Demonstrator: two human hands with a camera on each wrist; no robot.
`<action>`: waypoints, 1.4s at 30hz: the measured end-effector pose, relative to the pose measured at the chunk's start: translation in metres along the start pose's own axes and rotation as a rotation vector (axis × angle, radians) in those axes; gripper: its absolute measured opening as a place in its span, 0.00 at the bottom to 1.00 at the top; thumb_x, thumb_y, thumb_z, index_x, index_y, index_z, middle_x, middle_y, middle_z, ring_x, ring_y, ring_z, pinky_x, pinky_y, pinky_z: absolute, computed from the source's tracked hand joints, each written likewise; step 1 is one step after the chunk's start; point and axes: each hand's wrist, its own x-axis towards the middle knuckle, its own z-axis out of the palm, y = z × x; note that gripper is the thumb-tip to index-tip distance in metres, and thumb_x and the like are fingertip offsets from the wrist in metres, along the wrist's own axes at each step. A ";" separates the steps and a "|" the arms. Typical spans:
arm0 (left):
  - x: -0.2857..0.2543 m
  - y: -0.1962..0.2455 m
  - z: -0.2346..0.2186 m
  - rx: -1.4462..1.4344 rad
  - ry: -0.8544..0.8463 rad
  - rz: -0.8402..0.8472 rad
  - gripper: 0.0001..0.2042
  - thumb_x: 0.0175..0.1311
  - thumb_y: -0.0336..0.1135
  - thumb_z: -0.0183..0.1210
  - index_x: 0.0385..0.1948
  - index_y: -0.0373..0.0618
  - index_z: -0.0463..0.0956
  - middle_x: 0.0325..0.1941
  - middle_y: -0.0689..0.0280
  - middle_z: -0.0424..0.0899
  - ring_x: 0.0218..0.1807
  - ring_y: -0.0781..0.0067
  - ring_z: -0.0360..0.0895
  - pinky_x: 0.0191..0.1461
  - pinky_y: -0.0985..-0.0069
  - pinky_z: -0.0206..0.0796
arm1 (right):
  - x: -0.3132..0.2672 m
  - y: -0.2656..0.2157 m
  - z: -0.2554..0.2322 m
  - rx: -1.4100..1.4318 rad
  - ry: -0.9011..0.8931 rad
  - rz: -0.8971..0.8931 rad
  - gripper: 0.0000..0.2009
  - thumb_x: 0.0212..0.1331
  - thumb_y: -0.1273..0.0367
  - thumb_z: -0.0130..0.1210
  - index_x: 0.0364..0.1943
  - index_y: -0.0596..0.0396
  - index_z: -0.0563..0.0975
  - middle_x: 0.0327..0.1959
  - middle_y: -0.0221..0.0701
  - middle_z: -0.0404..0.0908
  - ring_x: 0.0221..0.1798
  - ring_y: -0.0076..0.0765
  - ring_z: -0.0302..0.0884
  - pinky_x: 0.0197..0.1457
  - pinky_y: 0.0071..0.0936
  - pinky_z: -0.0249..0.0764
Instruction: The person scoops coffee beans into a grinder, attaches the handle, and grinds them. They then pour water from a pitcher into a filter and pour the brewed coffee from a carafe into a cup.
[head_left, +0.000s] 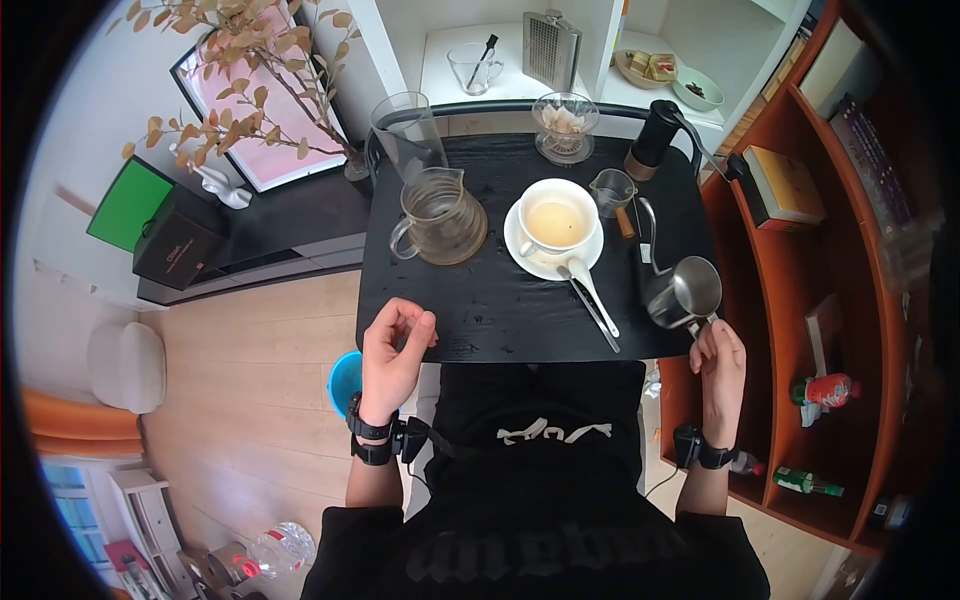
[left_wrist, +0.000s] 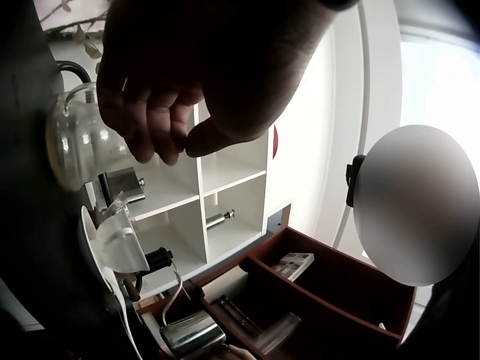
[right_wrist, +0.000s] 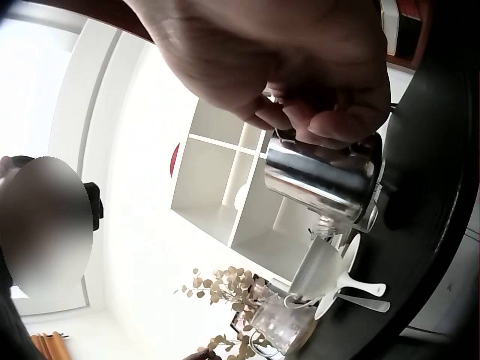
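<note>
My right hand (head_left: 718,360) is at the near right edge of the black table (head_left: 470,320), its fingers curled at the handle of a steel gooseneck kettle (head_left: 690,290). The right wrist view shows the fingertips gripping behind the shiny kettle body (right_wrist: 322,176). Loosely curled and holding nothing, my left hand (head_left: 393,355) hovers over the front left edge. Mid-table, a white cup (head_left: 557,240) with pale liquid sits on a saucer (head_left: 530,265). A white spoon (head_left: 598,300) and a metal stick-like utensil (head_left: 592,315) lean off that saucer toward me.
A ribbed glass carafe (head_left: 445,225) stands left of the cup, with a tall glass vessel (head_left: 408,135) behind it. At the back are a glass dripper (head_left: 565,125) and a black hand grinder (head_left: 655,140). A small glass jug (head_left: 612,190) stands beside the cup. Wooden shelves (head_left: 780,330) flank the right.
</note>
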 end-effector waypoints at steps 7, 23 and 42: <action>-0.006 0.003 0.005 -0.015 -0.010 0.016 0.06 0.70 0.31 0.59 0.34 0.42 0.73 0.25 0.75 0.77 0.30 0.90 0.72 0.37 0.88 0.64 | 0.043 -0.033 -0.018 -0.483 -0.036 -0.055 0.18 0.75 0.57 0.47 0.25 0.49 0.69 0.18 0.17 0.58 0.18 0.12 0.55 0.20 0.15 0.50; -0.037 0.014 0.004 0.019 -0.017 0.169 0.06 0.72 0.30 0.55 0.32 0.42 0.71 0.25 0.69 0.75 0.29 0.81 0.71 0.35 0.82 0.63 | 0.129 -0.168 0.090 -1.760 -0.276 -0.300 0.24 0.67 0.49 0.48 0.37 0.56 0.84 0.33 0.45 0.84 0.41 0.51 0.83 0.47 0.43 0.77; -0.042 -0.004 0.007 0.099 0.069 0.127 0.07 0.67 0.28 0.61 0.29 0.41 0.74 0.20 0.76 0.74 0.24 0.91 0.67 0.29 0.85 0.58 | 0.062 0.014 -0.037 -0.230 0.184 -0.055 0.19 0.75 0.54 0.46 0.27 0.49 0.70 0.20 0.20 0.63 0.21 0.18 0.64 0.24 0.20 0.59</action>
